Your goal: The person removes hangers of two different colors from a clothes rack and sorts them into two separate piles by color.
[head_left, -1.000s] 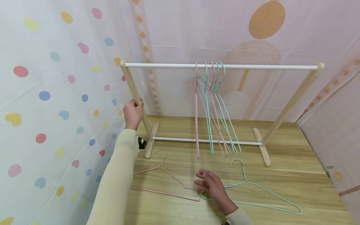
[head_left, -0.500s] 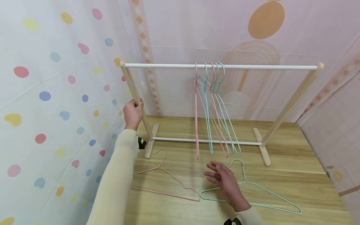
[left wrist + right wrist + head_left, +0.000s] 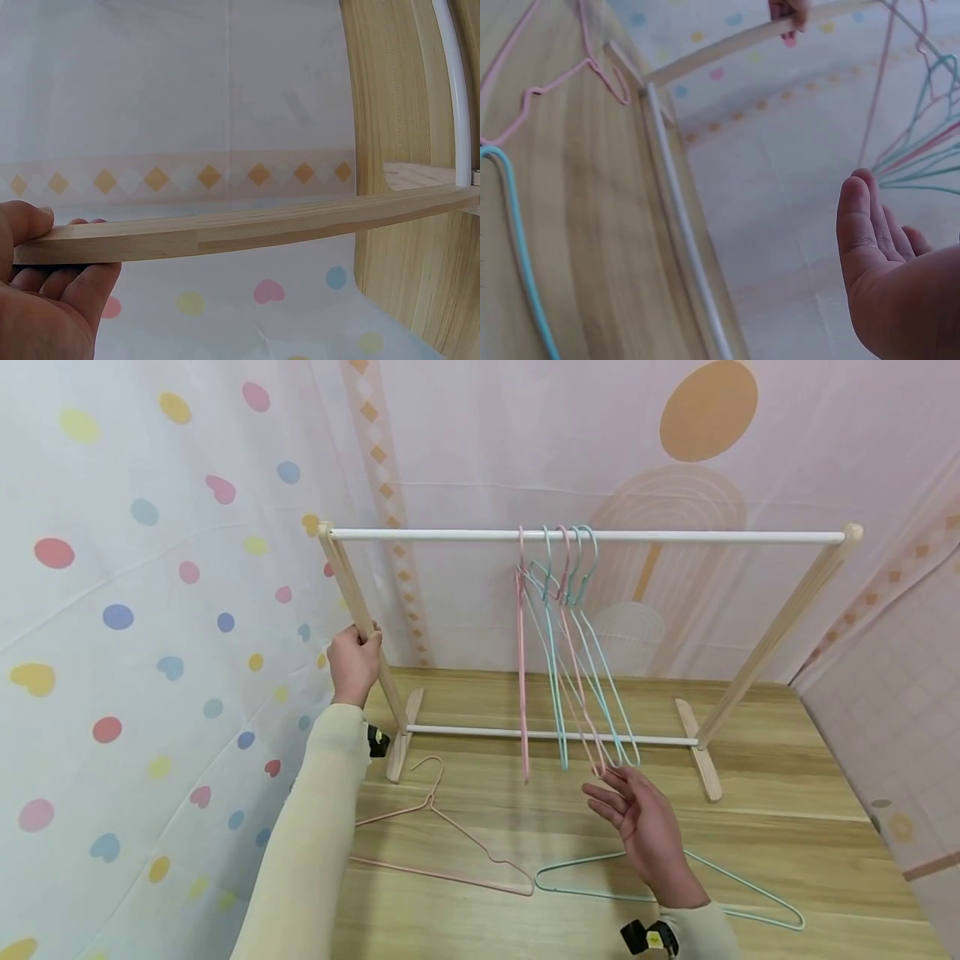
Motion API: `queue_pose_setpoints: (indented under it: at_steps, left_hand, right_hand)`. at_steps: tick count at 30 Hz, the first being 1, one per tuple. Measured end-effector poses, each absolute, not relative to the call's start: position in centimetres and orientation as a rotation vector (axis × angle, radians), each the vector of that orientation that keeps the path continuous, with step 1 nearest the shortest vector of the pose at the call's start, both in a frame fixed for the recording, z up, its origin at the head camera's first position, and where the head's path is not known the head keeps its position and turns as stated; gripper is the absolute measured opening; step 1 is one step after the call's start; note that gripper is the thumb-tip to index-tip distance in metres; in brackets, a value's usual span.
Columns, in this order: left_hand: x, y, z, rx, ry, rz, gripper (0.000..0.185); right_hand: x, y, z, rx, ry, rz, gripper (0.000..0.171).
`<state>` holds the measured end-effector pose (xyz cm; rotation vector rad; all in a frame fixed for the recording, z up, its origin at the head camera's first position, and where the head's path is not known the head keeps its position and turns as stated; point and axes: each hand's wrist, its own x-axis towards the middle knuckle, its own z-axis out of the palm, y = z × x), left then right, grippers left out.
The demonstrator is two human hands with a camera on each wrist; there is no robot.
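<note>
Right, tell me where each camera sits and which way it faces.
Head: on the head, facing forward and down at the rack and hangers; left hand, right hand and sleeves show.
Left wrist: on that wrist, looking along the left post toward its foot; left fingers show.
Right wrist: on that wrist, looking past its hand toward that post; both hands show.
Head and right wrist share both hands, hangers and rack.

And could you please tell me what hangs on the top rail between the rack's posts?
Pink and teal hangers, bunched near the middle; the head view shows the top rail bare from them to either post.
</note>
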<state>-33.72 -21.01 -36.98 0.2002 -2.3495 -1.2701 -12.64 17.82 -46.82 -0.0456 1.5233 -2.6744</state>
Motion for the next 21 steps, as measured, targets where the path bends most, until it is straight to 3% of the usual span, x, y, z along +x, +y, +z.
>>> queue_pose_setpoints:
  at_steps: [5,21]
  left_hand:
    - [-33.8,-21.0,-37.0,0.201,-2.352,-1.272,0.026]
    - [-33.6,-21.0,-36.9,0.188,-2.349,-1.287,0.028]
  right_hand:
    - [-12.8,18.7,-45.8,-0.073,1.448,-2.772,0.038]
    - [-14.2,19.4,-42.4,-0.209,1.63,-2.757,0.041]
